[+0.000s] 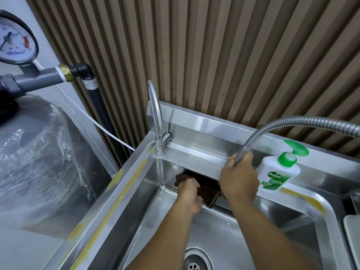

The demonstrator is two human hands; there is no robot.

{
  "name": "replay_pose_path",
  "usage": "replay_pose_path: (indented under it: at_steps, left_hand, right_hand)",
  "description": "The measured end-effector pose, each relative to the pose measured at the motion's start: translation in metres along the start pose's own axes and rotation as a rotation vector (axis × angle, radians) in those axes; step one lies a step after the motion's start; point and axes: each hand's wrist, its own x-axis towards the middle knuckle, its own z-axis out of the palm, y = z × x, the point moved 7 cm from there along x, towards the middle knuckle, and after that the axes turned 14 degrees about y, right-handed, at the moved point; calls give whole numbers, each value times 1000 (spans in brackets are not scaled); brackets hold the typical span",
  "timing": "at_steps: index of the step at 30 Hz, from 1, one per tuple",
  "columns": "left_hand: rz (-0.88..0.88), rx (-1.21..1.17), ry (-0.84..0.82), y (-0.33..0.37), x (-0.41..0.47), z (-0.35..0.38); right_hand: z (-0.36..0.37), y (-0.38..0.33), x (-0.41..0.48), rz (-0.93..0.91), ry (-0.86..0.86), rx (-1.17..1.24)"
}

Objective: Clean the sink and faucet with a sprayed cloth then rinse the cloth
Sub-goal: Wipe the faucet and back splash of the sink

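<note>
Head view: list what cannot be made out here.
- Dark cloth: mostly hidden behind the left hand and right hand; its full shape is unclear.
- Hose nozzle: covered by the right hand, so any water flow cannot be told.
- Drain: cut off by the bottom edge.
- Pressure gauge: cut off at left, numbers too small.
- Soap bottle: small print blurred.
</note>
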Motion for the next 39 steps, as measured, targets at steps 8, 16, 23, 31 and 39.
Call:
replay_pose_path:
  at_steps: [8,16,23,31,39]
  left_hand:
    - [81,-26,-12,56,-1,-8]
    - [105,40,168,45,23,-27]
    - [175,-26,141,97,-4,-24]
    - [78,-2,162,66,2,-27]
    - [285,-101,-43,101,-78,-5]
  right_hand:
    - [0,0,1,7,-7,-5]
    - [0,0,0,23,-5,-4]
    - [1,1,1,42,-2,-18]
    - [-2,-2,-1,48,-10,-17]
    - [-4,-4,-2,44,0,-12]
